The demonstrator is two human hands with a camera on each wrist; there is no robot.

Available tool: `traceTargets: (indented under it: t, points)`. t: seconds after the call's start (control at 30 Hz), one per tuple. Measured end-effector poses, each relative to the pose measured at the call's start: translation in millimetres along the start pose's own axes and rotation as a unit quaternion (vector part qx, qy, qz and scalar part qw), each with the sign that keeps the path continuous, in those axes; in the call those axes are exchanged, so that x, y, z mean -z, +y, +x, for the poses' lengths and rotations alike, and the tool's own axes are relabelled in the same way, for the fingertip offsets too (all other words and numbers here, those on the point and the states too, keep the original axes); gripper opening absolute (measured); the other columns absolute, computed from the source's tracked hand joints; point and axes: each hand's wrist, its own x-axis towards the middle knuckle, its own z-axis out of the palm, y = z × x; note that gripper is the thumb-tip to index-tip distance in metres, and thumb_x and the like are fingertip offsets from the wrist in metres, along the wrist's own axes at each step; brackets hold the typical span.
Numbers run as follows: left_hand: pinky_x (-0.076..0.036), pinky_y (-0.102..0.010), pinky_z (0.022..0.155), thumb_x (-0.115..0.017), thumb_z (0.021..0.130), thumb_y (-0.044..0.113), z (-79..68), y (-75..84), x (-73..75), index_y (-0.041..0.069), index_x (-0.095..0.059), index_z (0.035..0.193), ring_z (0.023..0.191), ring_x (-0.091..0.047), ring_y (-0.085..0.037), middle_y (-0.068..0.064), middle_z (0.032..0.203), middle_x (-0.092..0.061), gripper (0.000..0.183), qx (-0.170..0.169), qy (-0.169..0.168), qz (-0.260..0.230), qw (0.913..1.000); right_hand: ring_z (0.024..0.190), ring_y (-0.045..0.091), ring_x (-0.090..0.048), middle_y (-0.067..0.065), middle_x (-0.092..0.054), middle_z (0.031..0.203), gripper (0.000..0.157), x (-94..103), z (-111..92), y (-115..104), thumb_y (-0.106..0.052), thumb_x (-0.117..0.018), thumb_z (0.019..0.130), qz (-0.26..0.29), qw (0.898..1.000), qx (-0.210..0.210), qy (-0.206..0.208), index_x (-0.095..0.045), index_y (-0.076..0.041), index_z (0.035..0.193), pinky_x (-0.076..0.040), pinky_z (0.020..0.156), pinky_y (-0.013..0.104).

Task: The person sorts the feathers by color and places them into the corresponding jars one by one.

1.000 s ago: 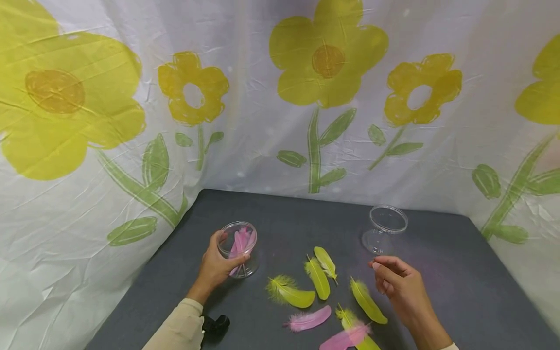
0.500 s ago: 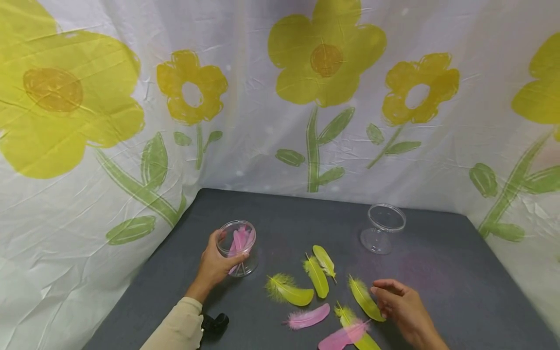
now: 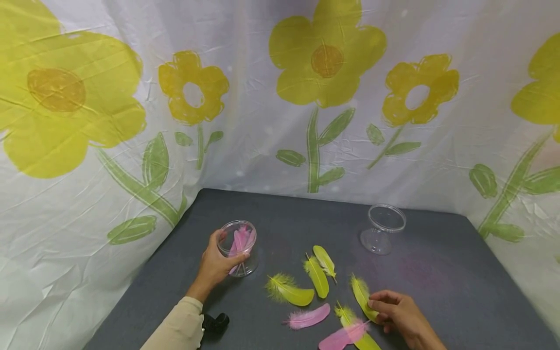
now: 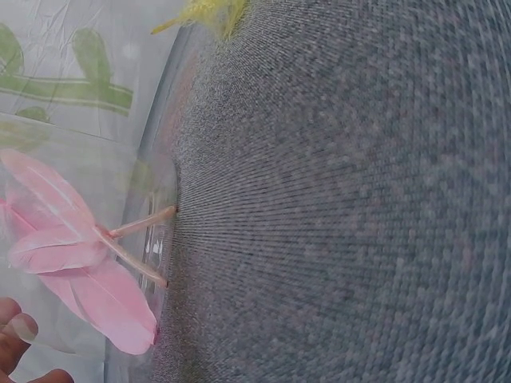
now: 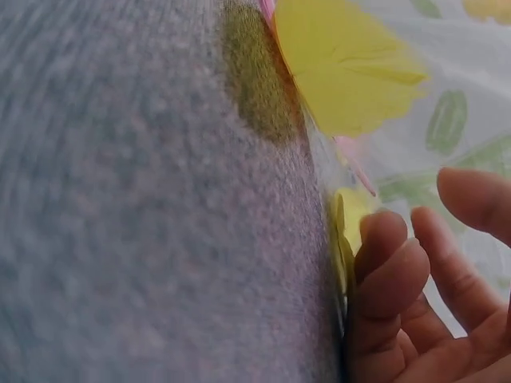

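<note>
Left of centre, my left hand [image 3: 217, 261] grips a clear round plastic cup [image 3: 251, 265], pink feathers [image 3: 239, 239] inside; lower right, my half-curled right hand [image 3: 401, 313] touches a yellow feather [image 3: 361, 294], hold unclear. Seven loose feathers [image 3: 308, 317] seem left.

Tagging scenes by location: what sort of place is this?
Probably a curtained-off tabletop work area: flower-print fabric hangs behind and beside a dark table with loose feathers on it.

Curtained tabletop booth; home or lab cannot be told. Flower-printed white sheeting [image 3: 255, 146] hangs beyond the left hand [image 3: 218, 260] and right hand [image 3: 400, 313], also to their outer sides; dark cloth-textured tabletop [image 3: 288, 218] lies beneath both.
</note>
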Motion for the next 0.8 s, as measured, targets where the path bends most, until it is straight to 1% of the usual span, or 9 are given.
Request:
traceTargets:
  t: [0.07,0.13,0.23,0.33,0.57,0.8]
  points:
    - [-0.028,-0.056,0.104,-0.089,0.068,0.035,0.0,-0.2,-0.1,0.005,-0.028,0.145,0.133,-0.036,-0.036,-0.020,0.144,-0.041,0.103,0.001,-0.001,-0.001,1.0000,0.068,0.025,-0.061,0.009,-0.068,0.084,0.030,1.4,-1,1,-0.020,-0.078,0.081,-0.015,1.000,0.007,-0.012,-0.068,0.001,0.101,-0.049,0.056,0.037]
    - [-0.028,-0.057,0.104,-0.089,0.068,0.035,-0.2,-0.3,-0.2,0.005,-0.028,0.145,0.133,-0.036,-0.037,-0.020,0.144,-0.041,0.102,0.003,-0.002,-0.001,1.0000,0.067,0.025,-0.063,0.009,-0.068,0.084,0.028,3.5,-1,3,-0.019,-0.077,0.082,-0.023,0.999,0.017,-0.037,-0.068,0.001,0.100,-0.050,0.055,0.037]
    - [-0.027,-0.057,0.105,-0.089,0.068,0.035,-0.6,0.0,-0.2,0.005,-0.028,0.145,0.132,-0.036,-0.037,-0.020,0.144,-0.041,0.102,0.004,-0.001,0.000,1.0000,0.066,0.025,-0.065,0.009,-0.068,0.083,0.026,5.8,-1,7,-0.016,-0.074,0.085,-0.018,0.995,0.040,-0.086,-0.066,0.003,0.100,-0.051,0.056,0.037]
    - [-0.027,-0.057,0.105,-0.089,0.068,0.035,-0.6,0.0,-0.3,0.005,-0.028,0.145,0.133,-0.036,-0.037,-0.020,0.145,-0.040,0.103,0.004,-0.001,0.001,1.0000,0.067,0.024,-0.064,0.008,-0.067,0.083,0.023,6.3,0,9,-0.014,-0.072,0.086,-0.003,0.992,0.047,-0.118,-0.066,0.003,0.099,-0.053,0.059,0.036]
    - [-0.027,-0.057,0.105,-0.089,0.068,0.035,-0.4,0.1,-0.2,0.005,-0.028,0.145,0.133,-0.036,-0.037,-0.020,0.144,-0.040,0.102,0.003,0.000,0.004,1.0000,0.071,0.021,-0.065,0.010,-0.068,0.087,0.018,4.6,1,10,-0.003,-0.072,0.084,0.030,0.988,0.057,-0.139,-0.065,0.007,0.098,-0.054,0.064,0.033]
    - [-0.027,-0.057,0.105,-0.089,0.068,0.035,-0.8,0.3,-0.3,0.005,-0.028,0.145,0.133,-0.036,-0.037,-0.020,0.145,-0.040,0.102,0.004,0.000,0.003,1.0000,0.074,0.021,-0.066,0.012,-0.066,0.086,0.019,3.5,1,12,0.003,-0.069,0.083,0.048,0.983,0.075,-0.158,-0.062,0.011,0.099,-0.055,0.064,0.031]
